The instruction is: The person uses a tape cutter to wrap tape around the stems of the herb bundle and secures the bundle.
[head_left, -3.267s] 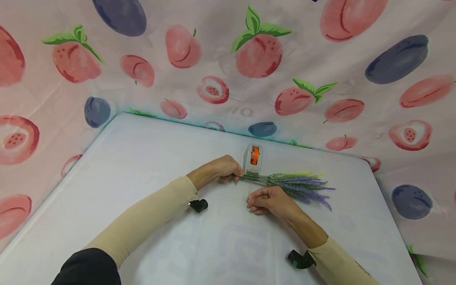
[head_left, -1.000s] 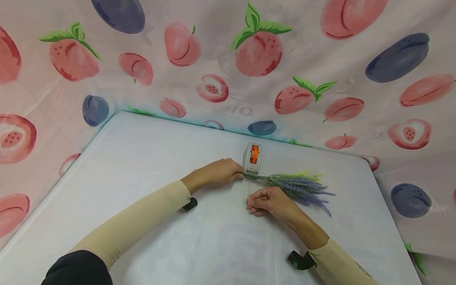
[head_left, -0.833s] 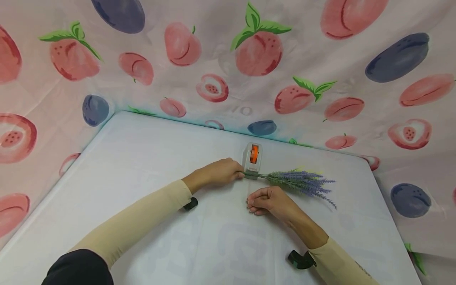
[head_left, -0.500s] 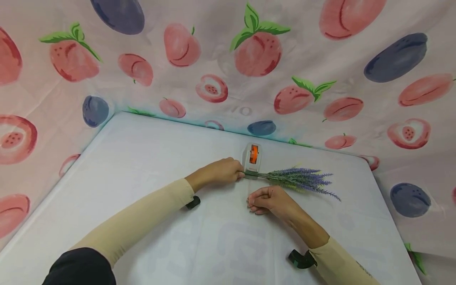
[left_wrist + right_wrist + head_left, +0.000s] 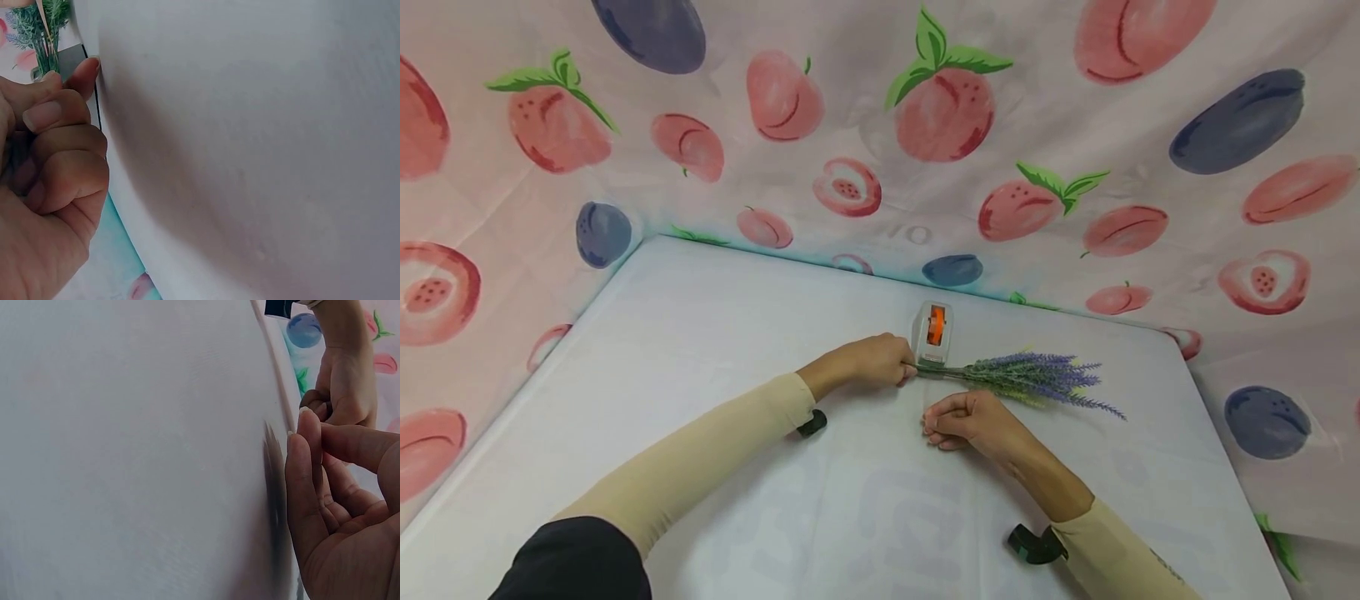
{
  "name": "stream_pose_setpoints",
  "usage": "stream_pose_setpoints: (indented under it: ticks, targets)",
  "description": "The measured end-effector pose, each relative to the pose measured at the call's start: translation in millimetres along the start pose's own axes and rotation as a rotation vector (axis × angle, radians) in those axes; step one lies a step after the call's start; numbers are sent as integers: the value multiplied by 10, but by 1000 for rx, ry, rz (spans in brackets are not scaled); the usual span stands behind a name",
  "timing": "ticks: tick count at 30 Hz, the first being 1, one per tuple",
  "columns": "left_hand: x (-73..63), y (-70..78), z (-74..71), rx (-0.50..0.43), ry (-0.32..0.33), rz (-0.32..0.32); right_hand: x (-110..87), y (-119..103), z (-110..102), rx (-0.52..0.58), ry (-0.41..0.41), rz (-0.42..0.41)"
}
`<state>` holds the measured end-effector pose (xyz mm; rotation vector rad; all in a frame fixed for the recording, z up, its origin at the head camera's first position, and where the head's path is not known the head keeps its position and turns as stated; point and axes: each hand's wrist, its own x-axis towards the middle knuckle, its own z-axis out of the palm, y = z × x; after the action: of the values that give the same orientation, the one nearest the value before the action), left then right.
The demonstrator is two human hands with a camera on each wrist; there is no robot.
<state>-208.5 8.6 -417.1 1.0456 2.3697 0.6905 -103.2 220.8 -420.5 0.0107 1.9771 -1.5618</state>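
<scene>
My left hand (image 5: 880, 360) pinches the stem ends of a bunch of artificial lavender (image 5: 1037, 375). The purple and yellow-green flower heads point right, above the white table. Just behind the stems stands a clear tape dispenser (image 5: 934, 329) with an orange core, its front end partly covered by them. Below the stems, my right hand (image 5: 973, 421) has its thumb and fingertips pressed together. A faint strip of clear tape (image 5: 926, 400) seems to run from the stems to those fingertips; it is hard to make out. In the left wrist view, the lavender (image 5: 47, 37) shows beyond the curled left fingers.
The white table (image 5: 737, 308) reaches back to a fruit-printed cloth (image 5: 850, 100) hung behind and at the sides. Black wrist cameras sit under both sleeves, the left one (image 5: 812, 423) and the right one (image 5: 1036, 544) close above the table.
The lavender has turned about its stems in my left hand: the yellow-green heads went from the far side to the near side. My left hand shifted slightly. The right hand stayed in place.
</scene>
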Motion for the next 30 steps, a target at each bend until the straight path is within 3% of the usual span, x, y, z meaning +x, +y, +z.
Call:
stream_pose_setpoints:
  ticks: [9, 15, 25, 30]
  targets:
    - [9, 22, 20, 14, -19, -21, -4, -17, -5, 4, 13, 4]
    - [-27, -52, 31, -17, -37, 29, -34, -27, 16, -8, -33, 5]
    - [-170, -88, -54, -177, 69, 124, -66, -44, 8, -7, -22, 3]
    - [-219, -69, -14, -212, 130, 122, -100, -50, -22, -5, -16, -5]
